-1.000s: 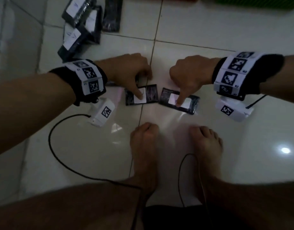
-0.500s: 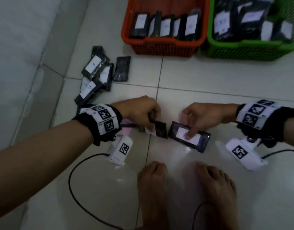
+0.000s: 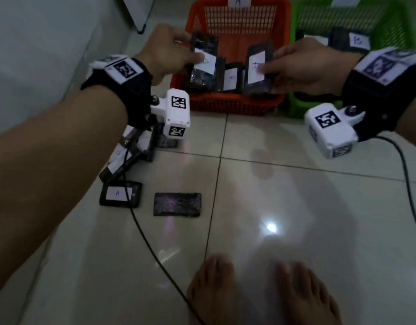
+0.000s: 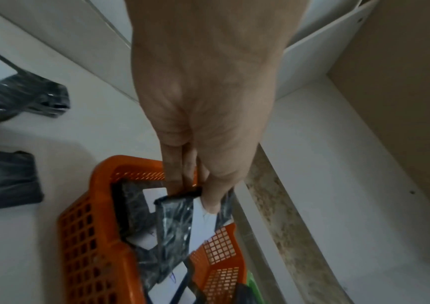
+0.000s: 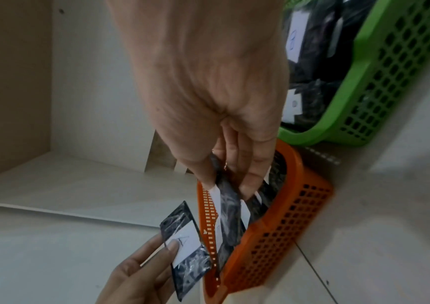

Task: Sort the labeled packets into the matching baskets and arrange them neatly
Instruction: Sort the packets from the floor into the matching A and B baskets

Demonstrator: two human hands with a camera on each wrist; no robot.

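Observation:
Each hand holds a black packet with a white label upright over the orange basket (image 3: pixel 237 105). My left hand (image 3: pixel 190 49) pinches one packet (image 3: pixel 203 66) at the basket's left side, thumb on its label. The left wrist view shows this packet (image 4: pixel 174 222) hanging from my left hand (image 4: pixel 195 195) above the orange basket (image 4: pixel 78 226). My right hand (image 3: pixel 270 64) pinches the other packet (image 3: pixel 257 66) at the basket's right side. In the right wrist view my right hand (image 5: pixel 226 183) holds its packet (image 5: pixel 229 211) partly inside the orange basket (image 5: pixel 281 226). Several packets stand inside.
A green basket (image 3: pixel 303 106) with packets stands right of the orange one. On the tiled floor lie a packet labelled A (image 3: pixel 120 194), a label-down packet (image 3: pixel 176 204) and a loose pile (image 3: pixel 132 148) at the left. Camera cables trail across the floor. My bare feet (image 3: pixel 261 292) are at the bottom.
Both hands have lifted their packets off the floor and carried them forward and up to the orange basket. The head view has moved closer to the baskets.

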